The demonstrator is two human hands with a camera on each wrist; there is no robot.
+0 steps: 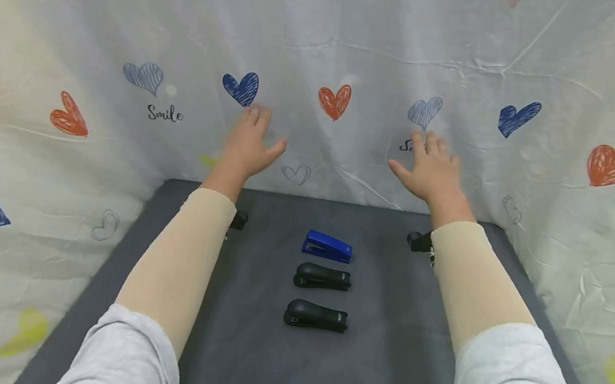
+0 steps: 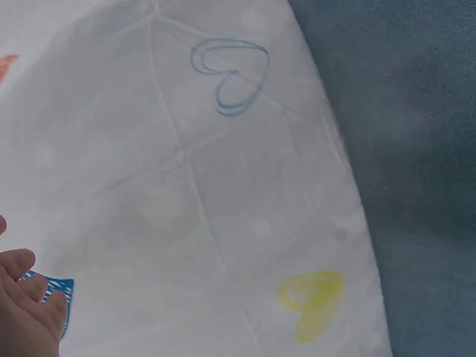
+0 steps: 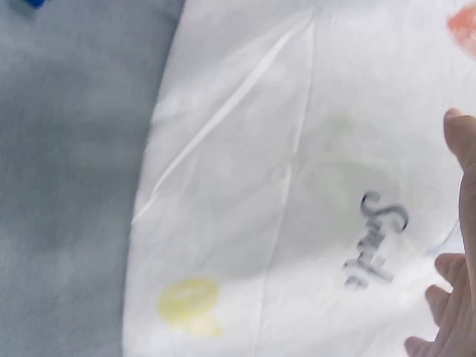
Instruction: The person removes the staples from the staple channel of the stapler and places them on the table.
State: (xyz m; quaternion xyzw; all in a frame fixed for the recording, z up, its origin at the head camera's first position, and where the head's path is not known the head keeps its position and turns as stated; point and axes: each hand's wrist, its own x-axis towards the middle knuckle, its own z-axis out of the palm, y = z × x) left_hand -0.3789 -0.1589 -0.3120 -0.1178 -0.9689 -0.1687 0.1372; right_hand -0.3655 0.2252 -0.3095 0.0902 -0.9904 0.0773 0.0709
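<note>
Three staplers lie in a column on the dark grey table: a blue stapler point(image 1: 327, 246) at the back, a black stapler point(image 1: 322, 277) in the middle and another black stapler point(image 1: 316, 316) nearest the front. My left hand point(image 1: 252, 143) is held out beyond the table's back edge, fingers spread, holding nothing. On the other side my right hand point(image 1: 430, 168) reaches out likewise, its thumb apart from the fingers and nothing in it. Both hands are well beyond the staplers. The left wrist view catches part of the left hand point(image 2: 30, 312); the right wrist view shows part of the right hand point(image 3: 457, 297).
A white curtain point(image 1: 382, 78) printed with hearts and "Smile" hangs behind the table point(image 1: 316, 383) and along both sides. Small black camera mounts stick out under each wrist. A blue corner point(image 3: 33, 3) shows at the top left of the right wrist view.
</note>
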